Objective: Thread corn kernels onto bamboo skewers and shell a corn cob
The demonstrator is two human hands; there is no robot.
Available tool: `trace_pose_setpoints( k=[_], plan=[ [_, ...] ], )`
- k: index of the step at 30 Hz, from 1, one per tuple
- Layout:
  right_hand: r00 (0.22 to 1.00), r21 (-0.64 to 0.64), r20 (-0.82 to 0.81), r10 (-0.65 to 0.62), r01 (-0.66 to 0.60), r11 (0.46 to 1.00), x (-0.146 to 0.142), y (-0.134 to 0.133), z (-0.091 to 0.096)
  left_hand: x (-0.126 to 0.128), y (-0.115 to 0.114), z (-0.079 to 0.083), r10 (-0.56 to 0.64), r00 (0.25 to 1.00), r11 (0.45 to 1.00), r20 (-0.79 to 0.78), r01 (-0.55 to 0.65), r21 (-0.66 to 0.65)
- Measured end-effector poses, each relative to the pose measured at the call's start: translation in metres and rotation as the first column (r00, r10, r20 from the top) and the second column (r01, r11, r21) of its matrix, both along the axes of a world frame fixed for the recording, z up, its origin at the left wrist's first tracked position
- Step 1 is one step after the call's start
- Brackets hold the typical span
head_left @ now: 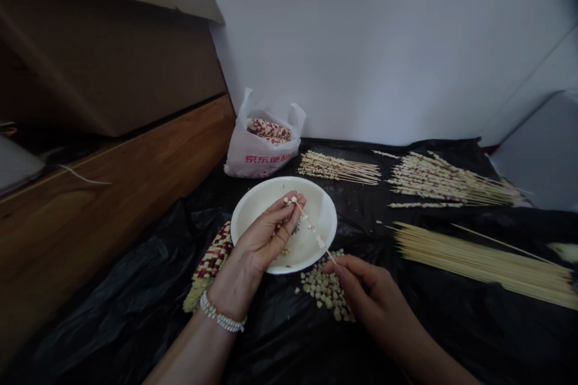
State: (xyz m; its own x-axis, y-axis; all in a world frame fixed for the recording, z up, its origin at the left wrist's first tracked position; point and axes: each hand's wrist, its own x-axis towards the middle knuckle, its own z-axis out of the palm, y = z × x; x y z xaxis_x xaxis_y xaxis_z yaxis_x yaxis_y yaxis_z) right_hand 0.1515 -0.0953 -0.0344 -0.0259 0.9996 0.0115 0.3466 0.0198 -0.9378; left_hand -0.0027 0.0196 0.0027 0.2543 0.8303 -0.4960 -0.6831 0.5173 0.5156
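Note:
Over the white bowl [328,216], my left hand [271,231] is closed, palm partly up, with pale corn kernels [294,199] at its fingertips. A thin bamboo skewer [331,257] slants from those fingertips down to my right hand [368,289], which pinches its lower end. Several kernels are threaded along the skewer, with gaps between them. The skewer's upper tip meets a kernel at my left fingers; whether it pierces it I cannot tell. Loose kernels [327,289] lie in a heap beside my right hand. A red-and-white corn cob [214,258], partly stripped, lies left of the bowl.
A white plastic bag [262,159] holding speckled cobs stands behind the bowl. Two piles of kernel-threaded skewers [338,167] [433,177] lie at the back. Bare skewers [478,261] are bundled at right. Black plastic sheeting [130,307] covers the surface; a wooden edge [149,162] borders the left.

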Motion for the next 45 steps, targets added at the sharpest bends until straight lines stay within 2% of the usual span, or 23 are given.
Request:
trace_pose_setpoints(
  k=[7,11,18,26,39,45],
  plan=[
    [0.998,-0.038,-0.062,-0.001,-0.002,0.999,-0.0013,-0.0013,0.0010,-0.0011,0.0019,-0.0015,-0.017,1.000,1.000,0.013,0.017,0.000],
    [0.997,-0.030,-0.073,-0.005,0.003,1.000,-0.0013,-0.0018,0.0012,-0.0014,0.0016,-0.0041,-0.032,0.998,0.998,-0.047,0.035,0.061],
    [0.997,-0.046,-0.073,-0.014,0.011,0.999,-0.0019,-0.0018,0.0011,-0.0016,0.0009,-0.0055,-0.068,0.995,0.994,-0.074,0.073,0.076],
    [0.992,-0.089,-0.123,-0.027,0.016,0.996,-0.0020,-0.0021,-0.0004,-0.0009,0.0010,-0.0080,-0.028,0.999,0.998,-0.037,0.030,0.058],
    [0.998,0.002,-0.050,-0.032,0.032,0.999,-0.0026,-0.0021,0.0029,-0.0005,0.0013,-0.0046,-0.006,0.999,0.999,-0.052,0.008,0.037],
    [1.000,0.030,-0.028,-0.007,0.008,1.000,-0.0019,-0.0018,0.0043,-0.0002,0.0020,-0.0039,0.029,0.999,0.999,-0.041,-0.030,-0.013]
  ],
)
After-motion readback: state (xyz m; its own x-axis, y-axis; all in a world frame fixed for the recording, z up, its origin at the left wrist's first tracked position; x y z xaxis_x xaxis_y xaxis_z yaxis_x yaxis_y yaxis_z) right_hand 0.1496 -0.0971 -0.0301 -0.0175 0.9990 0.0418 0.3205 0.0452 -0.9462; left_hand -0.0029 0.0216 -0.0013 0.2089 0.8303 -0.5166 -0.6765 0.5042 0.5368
